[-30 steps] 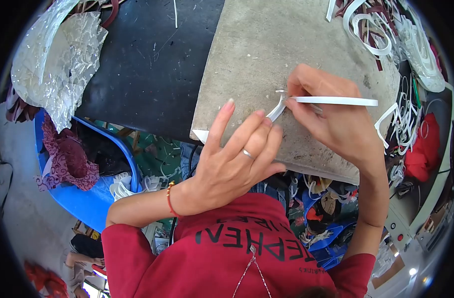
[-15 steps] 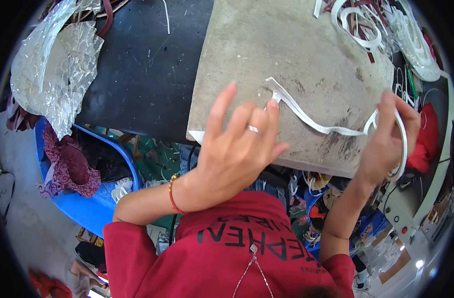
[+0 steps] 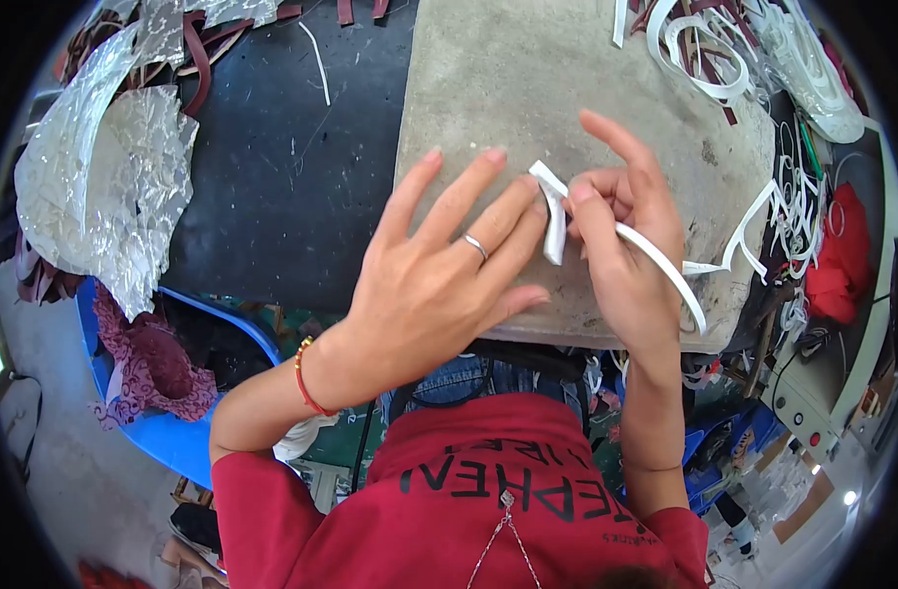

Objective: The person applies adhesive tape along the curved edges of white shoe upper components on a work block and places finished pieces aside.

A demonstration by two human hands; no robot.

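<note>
My left hand (image 3: 439, 250) lies over the grey board (image 3: 498, 69) with its fingers stretched and spread. Its index fingertip is beside a short white strip end (image 3: 555, 231), perhaps touching it. My right hand (image 3: 631, 231) pinches white strip between thumb and curled fingers, index finger raised. From this hand a curved white strip (image 3: 665, 270) bends down to the right. Behind it, a thin white piece (image 3: 748, 236) lies near the board's right edge; whether the pieces join is hidden by the hand.
Black table surface (image 3: 282, 187) adjoins the board on the left, with clear glittery sheets (image 3: 105, 196) heaped at its edge. White strip coils (image 3: 699, 59) lie at the back right. A blue bin (image 3: 174, 442) holds patterned maroon fabric (image 3: 155, 353). Red cloth (image 3: 837, 260) sits far right.
My right hand has moved left across the board, close to my left hand, bringing the white strip along. The left hand has flattened and spread its fingers. The long strip on the board is drawn up.
</note>
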